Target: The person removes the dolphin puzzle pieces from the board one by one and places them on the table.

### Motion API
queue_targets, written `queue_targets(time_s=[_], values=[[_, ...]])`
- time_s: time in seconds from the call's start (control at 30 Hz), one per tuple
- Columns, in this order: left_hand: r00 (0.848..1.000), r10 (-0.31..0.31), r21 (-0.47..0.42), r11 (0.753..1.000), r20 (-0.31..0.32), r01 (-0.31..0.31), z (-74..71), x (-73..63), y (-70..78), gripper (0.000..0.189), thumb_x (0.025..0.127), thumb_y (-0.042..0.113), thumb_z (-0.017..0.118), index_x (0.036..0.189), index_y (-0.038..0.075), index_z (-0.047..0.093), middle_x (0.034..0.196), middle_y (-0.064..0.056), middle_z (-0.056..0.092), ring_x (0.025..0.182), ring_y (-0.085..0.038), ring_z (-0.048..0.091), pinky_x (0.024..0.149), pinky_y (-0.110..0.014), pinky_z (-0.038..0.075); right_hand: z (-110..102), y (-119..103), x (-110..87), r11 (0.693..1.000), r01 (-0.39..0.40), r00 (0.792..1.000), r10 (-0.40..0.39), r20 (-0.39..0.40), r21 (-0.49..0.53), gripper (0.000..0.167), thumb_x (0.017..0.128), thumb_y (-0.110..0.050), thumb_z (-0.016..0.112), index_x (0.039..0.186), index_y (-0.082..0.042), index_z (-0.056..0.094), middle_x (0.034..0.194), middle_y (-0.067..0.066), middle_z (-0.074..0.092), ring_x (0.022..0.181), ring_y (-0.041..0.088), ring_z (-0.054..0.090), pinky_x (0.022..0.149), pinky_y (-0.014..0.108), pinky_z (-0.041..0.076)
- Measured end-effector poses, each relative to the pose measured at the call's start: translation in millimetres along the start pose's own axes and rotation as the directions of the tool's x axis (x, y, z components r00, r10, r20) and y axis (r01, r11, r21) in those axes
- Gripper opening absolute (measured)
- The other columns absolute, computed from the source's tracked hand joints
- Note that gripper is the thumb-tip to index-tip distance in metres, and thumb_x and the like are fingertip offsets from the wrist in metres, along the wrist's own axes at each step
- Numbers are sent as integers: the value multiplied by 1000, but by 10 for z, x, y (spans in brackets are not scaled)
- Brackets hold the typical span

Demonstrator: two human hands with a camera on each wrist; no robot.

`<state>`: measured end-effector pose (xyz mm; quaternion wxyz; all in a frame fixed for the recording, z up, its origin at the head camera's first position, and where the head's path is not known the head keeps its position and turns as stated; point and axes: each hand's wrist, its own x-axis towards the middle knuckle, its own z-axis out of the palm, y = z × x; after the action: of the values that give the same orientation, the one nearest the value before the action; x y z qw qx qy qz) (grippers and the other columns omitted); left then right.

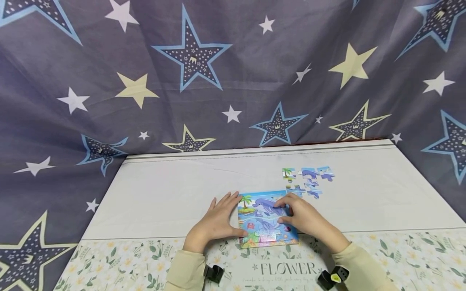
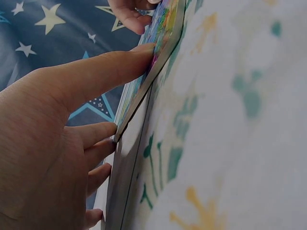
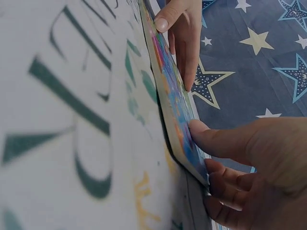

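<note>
A dolphin jigsaw puzzle board [image 1: 255, 220] lies in front of me, with piece joints showing over its lower part. My left hand [image 1: 218, 222] rests along its left side, fingers extended; in the left wrist view the thumb [image 2: 124, 64] presses the board's top near the edge. Over the right side bends my right hand [image 1: 303, 214], thumb and index finger about a blue puzzle piece [image 1: 287, 211] mostly covered by the fingers. Beyond it lie several loose puzzle pieces [image 1: 309, 173], showing a palm tree and dolphin parts.
The board straddles the plain white part [image 1: 174, 194] of the tabletop cover and its flowered front strip [image 1: 145, 254]. One loose jigsaw piece [image 1: 295, 190] lies close beyond the right fingers. A starry curtain [image 1: 218, 109] hangs behind the table and at both sides.
</note>
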<state>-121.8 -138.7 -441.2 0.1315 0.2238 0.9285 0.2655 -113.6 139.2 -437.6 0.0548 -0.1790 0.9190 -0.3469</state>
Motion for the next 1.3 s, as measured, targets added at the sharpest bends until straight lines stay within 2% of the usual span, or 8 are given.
queue_targets(time_s=[0.3, 0.63, 0.77, 0.9, 1.1, 1.3], values=[[1000, -3, 7, 1000, -3, 3, 11, 2, -6, 110, 69, 55, 84, 156, 11, 33, 163, -6, 22, 151, -29, 13, 117, -62, 0, 33, -16, -5, 1000, -11, 1000, 11, 1, -12, 31, 82, -10, 80, 112, -14, 73, 106, -1, 58, 74, 12, 46, 61, 28, 41], [1000, -6, -6, 1000, -1, 6, 0, -7, -19, 109, 69, 53, 84, 155, 11, 33, 163, -7, 23, 150, -29, 14, 118, -61, 0, 37, 11, 20, 997, 69, 997, -68, -46, 20, 26, 81, -4, 81, 103, -14, 71, 94, -2, 54, 68, 10, 43, 57, 26, 40], [1000, 0, -11, 1000, -1, 0, -4, -6, -12, 109, 69, 52, 84, 155, 11, 33, 163, -7, 23, 150, -30, 14, 118, -61, 0, 2, 24, 22, 993, 104, 994, -102, -31, 64, 24, 82, -3, 79, 101, -14, 69, 91, -2, 55, 67, 9, 42, 57, 26, 41], [1000, 1, -8, 1000, 3, -1, 0, -18, -13, 109, 69, 53, 84, 155, 10, 33, 163, -7, 23, 150, -30, 14, 118, -61, 0, -26, 48, 16, 985, 127, 991, -130, 20, 114, 18, 87, -6, 75, 102, -13, 69, 89, -5, 60, 62, 7, 42, 57, 25, 41], [1000, 2, -4, 1000, -1, -2, -1, -18, -8, 109, 69, 53, 84, 155, 10, 32, 163, -7, 23, 150, -30, 14, 118, -61, 0, -53, 69, 14, 986, 118, 990, -125, 58, 118, 6, 92, -11, 70, 98, -11, 69, 69, -8, 54, 56, 4, 40, 52, 24, 37], [1000, -1, -4, 1000, 3, 1, -8, -5, -4, 110, 69, 54, 84, 156, 10, 32, 163, -7, 22, 150, -30, 13, 118, -61, 0, -74, 55, 8, 990, 87, 994, -93, 54, 110, 5, 93, -10, 69, 97, -14, 67, 65, -6, 54, 53, 5, 39, 51, 23, 34]])
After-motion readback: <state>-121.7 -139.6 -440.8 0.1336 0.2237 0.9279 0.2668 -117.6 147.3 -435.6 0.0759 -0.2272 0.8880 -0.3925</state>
